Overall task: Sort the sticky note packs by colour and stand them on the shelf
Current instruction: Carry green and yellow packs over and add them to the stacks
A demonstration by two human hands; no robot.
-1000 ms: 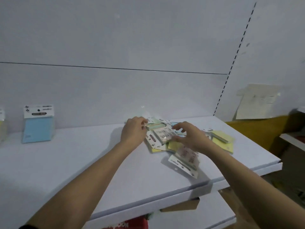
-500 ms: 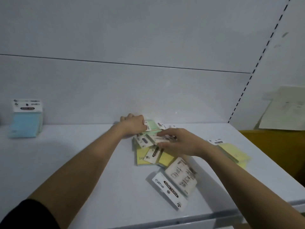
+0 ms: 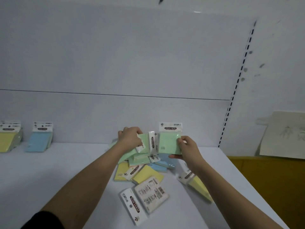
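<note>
My right hand (image 3: 187, 147) grips an upright green sticky note pack (image 3: 169, 142) by its right edge, lifted above the pile. My left hand (image 3: 129, 137) holds another green pack (image 3: 145, 142), tilted, just left of it. Below both hands lies a loose pile (image 3: 143, 172) of green, blue and yellow packs on the white shelf (image 3: 57, 171). One pack (image 3: 151, 193) lies face down at the front with a white header card (image 3: 132, 205). A yellow pack (image 3: 198, 185) lies under my right forearm. At far left a yellow pack (image 3: 8, 138) and a blue pack (image 3: 40, 139) stand against the back panel.
The shelf's white back panel (image 3: 115, 113) rises behind the packs. A slotted upright (image 3: 237, 83) marks the right end of the shelf. Beyond it a sheet of paper (image 3: 283, 134) leans over a yellow-brown surface (image 3: 264, 179).
Both hands have lifted green packs out of the pile; the right one now holds its pack upright. The view shifted, bringing the standing yellow pack at far left into sight.
</note>
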